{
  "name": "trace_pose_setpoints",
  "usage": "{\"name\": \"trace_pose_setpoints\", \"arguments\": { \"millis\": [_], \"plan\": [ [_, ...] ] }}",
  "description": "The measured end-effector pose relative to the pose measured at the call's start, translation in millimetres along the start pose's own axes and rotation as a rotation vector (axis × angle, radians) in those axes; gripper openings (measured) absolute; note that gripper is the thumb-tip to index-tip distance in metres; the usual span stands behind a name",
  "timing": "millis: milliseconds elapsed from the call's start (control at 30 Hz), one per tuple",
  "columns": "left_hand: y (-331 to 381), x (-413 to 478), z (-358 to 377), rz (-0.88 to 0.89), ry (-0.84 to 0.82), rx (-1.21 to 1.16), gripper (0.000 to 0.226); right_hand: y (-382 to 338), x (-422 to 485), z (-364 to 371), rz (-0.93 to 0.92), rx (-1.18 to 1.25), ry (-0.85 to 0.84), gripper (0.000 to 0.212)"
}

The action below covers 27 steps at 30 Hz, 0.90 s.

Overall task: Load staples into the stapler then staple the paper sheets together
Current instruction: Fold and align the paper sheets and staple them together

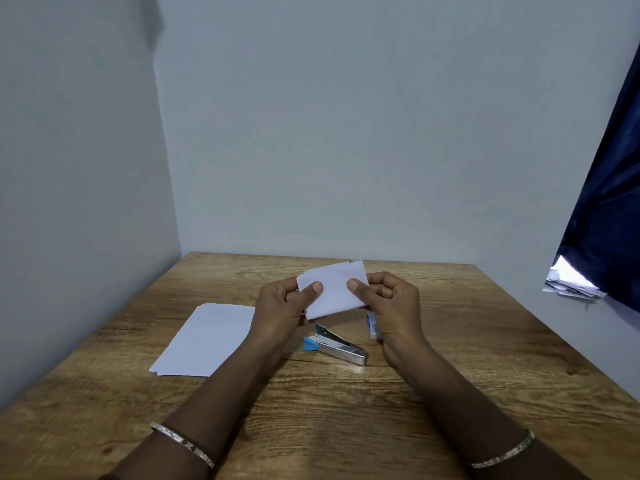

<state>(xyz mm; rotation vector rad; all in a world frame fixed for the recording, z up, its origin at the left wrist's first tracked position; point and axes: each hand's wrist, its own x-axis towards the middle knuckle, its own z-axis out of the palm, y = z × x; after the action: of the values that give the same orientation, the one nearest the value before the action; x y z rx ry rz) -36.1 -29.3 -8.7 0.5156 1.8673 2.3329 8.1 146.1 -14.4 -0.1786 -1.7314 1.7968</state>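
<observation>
Both hands are raised over the middle of the counter [346, 410], toward its far edge, and share one small white paper [334, 289]. The left hand [284, 301] pinches its left edge, thumb on the near face and fingers curled behind. The right hand [393, 299] pinches the right edge the same way. The paper is clear of the counter and tilted, with tiny print at its far right corner (too small to read). Whether it is one folded piece or several, I cannot tell.

The stapler [337, 346] lies on the counter just nearer than the hands, about midway between the left and right edges. Its metal top is hinged up from the blue-tipped end, so the channel looks ready for loading. A blue-and-white staple box [371, 325] sits just beside the right wrist, partly hidden by it. The paper sheets [207, 341] lie flat toward the left edge, apart from the stapler.

The held paper looks light and limp, so edge pinches suit it and a hard squeeze would crease it. The stapler is likely stiff, smooth and heavier, best steadied by its base sides. A staple strip probably snaps if bent, so its long sides are the place to hold. The sheets would fan easily and want squaring, then a grip near the corner to be stapled.
</observation>
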Motion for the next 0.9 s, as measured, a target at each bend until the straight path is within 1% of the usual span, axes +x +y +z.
{"name": "trace_pose_setpoints", "arguments": {
  "millis": [167,367,567,733,900],
  "plan": [
    [-1.3,2.4,-0.4,0.007,0.050,0.011,0.027,-0.2,-0.7,1.9,0.015,0.027,-0.023,0.016],
    [-1.8,3.2,-0.9,0.008,0.051,0.014,0.029,-0.8,-1.2,2.3,0.018,0.017,-0.056,0.014],
    [1.7,-3.0,5.8,-0.119,-0.076,-0.103,0.039,-4.1,-1.7,-0.6,0.002,-0.019,-0.006,0.014],
    [1.5,-5.5,6.4,-0.129,-0.108,-0.079,0.044,-7.1,-4.5,-0.5,-0.014,-0.081,0.007,0.014],
    [-0.7,-5.1,5.4,-0.109,-0.112,0.003,0.046,-8.3,-6.1,0.7,-0.028,-0.106,0.001,0.014]
  ]
}}
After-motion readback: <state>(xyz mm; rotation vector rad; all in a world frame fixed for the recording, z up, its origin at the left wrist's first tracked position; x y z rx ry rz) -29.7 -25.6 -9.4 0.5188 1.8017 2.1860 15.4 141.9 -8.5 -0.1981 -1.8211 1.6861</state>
